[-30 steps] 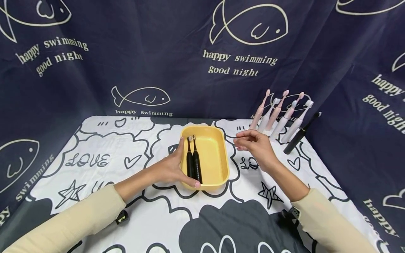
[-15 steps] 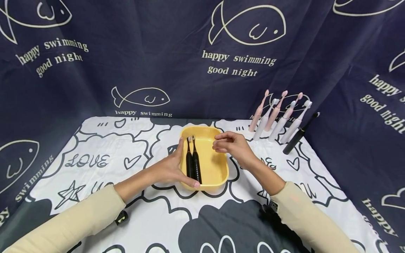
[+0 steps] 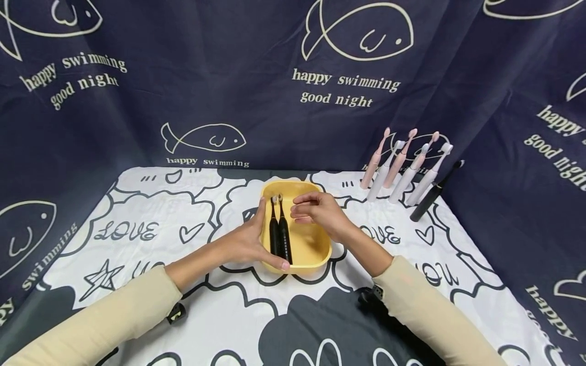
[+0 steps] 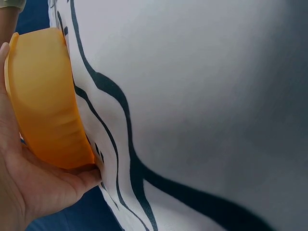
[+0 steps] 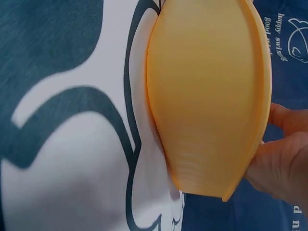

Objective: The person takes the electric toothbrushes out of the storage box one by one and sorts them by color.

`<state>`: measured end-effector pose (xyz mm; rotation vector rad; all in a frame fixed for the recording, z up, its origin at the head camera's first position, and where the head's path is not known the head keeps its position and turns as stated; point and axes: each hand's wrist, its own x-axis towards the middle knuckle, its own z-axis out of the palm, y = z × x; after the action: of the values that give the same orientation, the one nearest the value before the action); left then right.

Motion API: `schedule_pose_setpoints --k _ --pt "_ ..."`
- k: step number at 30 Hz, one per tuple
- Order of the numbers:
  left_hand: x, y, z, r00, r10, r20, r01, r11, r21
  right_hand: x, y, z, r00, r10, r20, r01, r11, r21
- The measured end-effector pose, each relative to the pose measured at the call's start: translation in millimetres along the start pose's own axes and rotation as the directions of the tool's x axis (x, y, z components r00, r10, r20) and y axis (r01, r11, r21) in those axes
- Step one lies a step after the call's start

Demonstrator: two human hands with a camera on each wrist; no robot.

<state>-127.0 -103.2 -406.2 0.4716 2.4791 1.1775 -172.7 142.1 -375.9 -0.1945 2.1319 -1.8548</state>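
Two black electric toothbrushes [image 3: 279, 233] lie side by side along the left side of a yellow tray [image 3: 305, 254]. My left hand [image 3: 249, 241] holds the tray's left side, with the thumb at the near rim and a finger along the far left; the left wrist view shows the hand around the yellow tray wall [image 4: 45, 91]. Over the tray's right half is my right hand [image 3: 322, 213], its fingers loosely bent and pointing at the toothbrushes, with nothing seen between them. In the right wrist view this hand [image 5: 284, 154] is partly hidden behind the tray's wall [image 5: 207, 91].
Several pink and white electric toothbrushes [image 3: 407, 173] stand upright at the back right. A black toothbrush [image 3: 426, 203] stands at their right end. A patterned white and grey cloth [image 3: 151, 218] covers the table, and a dark blue curtain [image 3: 256, 76] hangs behind.
My right hand has moved left from beside the standing toothbrushes to above the tray. My left hand, the tray and the two black toothbrushes in it have stayed in place.
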Motion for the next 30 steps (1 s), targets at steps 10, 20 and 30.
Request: schedule_pose_setpoints --k 10,20,30 --pt "0.1 0.6 -0.9 1.0 -0.002 -0.002 0.002 1.0 0.001 8 1 9.1 0.998 0.051 0.02 -0.051 0.998 -0.045" --pt "1.9 -2.1 1.2 1.0 -0.004 -0.001 0.004 1.0 -0.001 14 8 17.1 0.992 0.124 0.023 -0.12 0.986 -0.117" --pt "2.0 -2.0 0.6 1.0 -0.017 0.004 0.017 1.0 -0.002 12 12 21.1 0.992 0.114 -0.05 -0.122 0.966 -0.229"
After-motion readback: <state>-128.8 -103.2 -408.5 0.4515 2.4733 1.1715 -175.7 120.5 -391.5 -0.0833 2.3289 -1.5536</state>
